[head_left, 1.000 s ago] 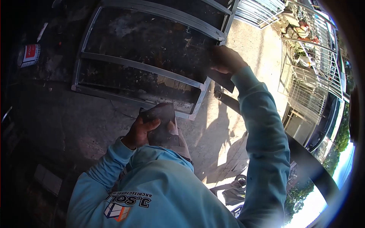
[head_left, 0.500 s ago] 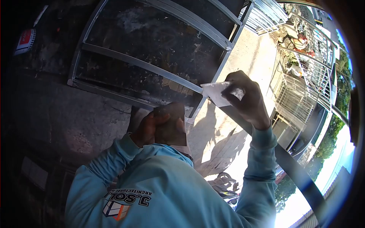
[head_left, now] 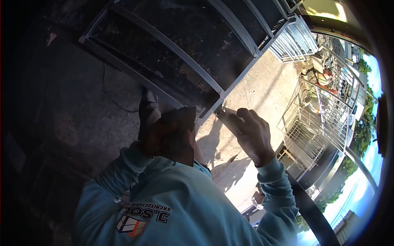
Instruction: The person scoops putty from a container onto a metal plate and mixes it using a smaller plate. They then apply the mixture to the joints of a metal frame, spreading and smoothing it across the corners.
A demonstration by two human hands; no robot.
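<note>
My left hand [head_left: 158, 133], deep in shadow near my waist, grips a dark, flat, square-edged plate [head_left: 183, 133]. Out to the right, my right hand [head_left: 255, 137] is closed around a thin flat blade [head_left: 230, 121], which looks like a putty spreader. The tip of that blade comes right up by the corner joint of a grey metal frame [head_left: 184, 57]. This frame has several crossbars and lies over a dark, stained work surface [head_left: 164, 51].
Sunlit concrete [head_left: 254, 86] runs along the right side of the frame. Beyond it stand a white wire rack [head_left: 308, 135], white metal railings [head_left: 334, 119] and a stack of pale metal frames [head_left: 293, 39]. A dark post [head_left: 314, 211] slants past my right sleeve.
My right hand has come down and left, bringing the blade from above the frame's edge to beside its corner joint. The view has shifted, and my left hand still holds the plate.
</note>
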